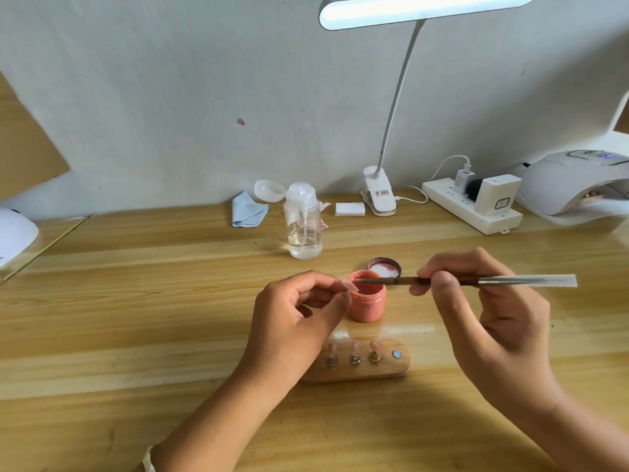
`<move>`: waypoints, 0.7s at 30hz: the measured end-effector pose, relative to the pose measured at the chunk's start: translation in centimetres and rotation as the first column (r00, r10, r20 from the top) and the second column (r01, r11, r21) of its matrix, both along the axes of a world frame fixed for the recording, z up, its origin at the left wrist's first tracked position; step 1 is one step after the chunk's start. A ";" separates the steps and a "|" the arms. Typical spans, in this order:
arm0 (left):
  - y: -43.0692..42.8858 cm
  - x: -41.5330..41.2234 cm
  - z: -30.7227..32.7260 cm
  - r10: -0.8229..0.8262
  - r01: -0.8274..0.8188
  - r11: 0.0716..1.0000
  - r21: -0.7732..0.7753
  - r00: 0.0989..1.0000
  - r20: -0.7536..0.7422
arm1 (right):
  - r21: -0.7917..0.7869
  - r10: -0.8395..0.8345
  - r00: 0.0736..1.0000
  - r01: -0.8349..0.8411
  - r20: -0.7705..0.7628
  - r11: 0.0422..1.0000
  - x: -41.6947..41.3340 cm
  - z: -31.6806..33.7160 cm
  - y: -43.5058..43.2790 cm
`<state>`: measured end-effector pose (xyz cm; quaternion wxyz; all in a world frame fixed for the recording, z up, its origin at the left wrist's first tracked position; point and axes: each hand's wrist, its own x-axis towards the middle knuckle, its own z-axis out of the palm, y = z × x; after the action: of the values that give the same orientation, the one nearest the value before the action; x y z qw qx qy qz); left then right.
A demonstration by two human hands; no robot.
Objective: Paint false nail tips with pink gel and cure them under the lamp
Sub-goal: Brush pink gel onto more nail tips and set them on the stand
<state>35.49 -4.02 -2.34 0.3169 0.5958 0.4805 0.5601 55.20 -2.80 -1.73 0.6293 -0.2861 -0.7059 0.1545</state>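
My left hand [299, 315] pinches a false nail tip [348, 285] on its small stand, beside the open pink gel jar [368, 303]. My right hand [483, 301] grips a thin brush [476, 281] held level, its bristle end touching the tip over the jar's mouth. The jar's lid [384, 267] lies just behind the jar. In front of the jar sits a wooden holder [357, 364] carrying three nail tips and one bare magnet spot at its right end. The white curing lamp [571, 189] stands at the far right against the wall.
A clear pump bottle [304, 226] with liquid, a blue cloth [248, 211] and white pads [350, 209] sit behind. A clip-on desk lamp [379, 195] and a power strip [473, 206] line the wall. Another white device [13, 236] is at the left edge.
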 end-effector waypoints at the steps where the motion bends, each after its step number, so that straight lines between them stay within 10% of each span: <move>1: 0.0 0.0 0.0 -0.003 0.003 1.000 -0.001 1.000 -0.002 | 0.002 0.007 1.000 -0.008 0.018 1.000 -0.1 0.0 0.0; 21: -0.1 0.0 0.1 0.010 -0.010 1.000 -0.008 0.999 -0.036 | 0.005 0.029 0.997 -0.030 0.068 1.000 -0.1 -0.1 -0.1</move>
<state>35.49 -4.08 -2.27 0.3076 0.6023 0.4913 0.5489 55.10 -2.92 -1.80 0.6032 -0.2789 -0.7316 0.1519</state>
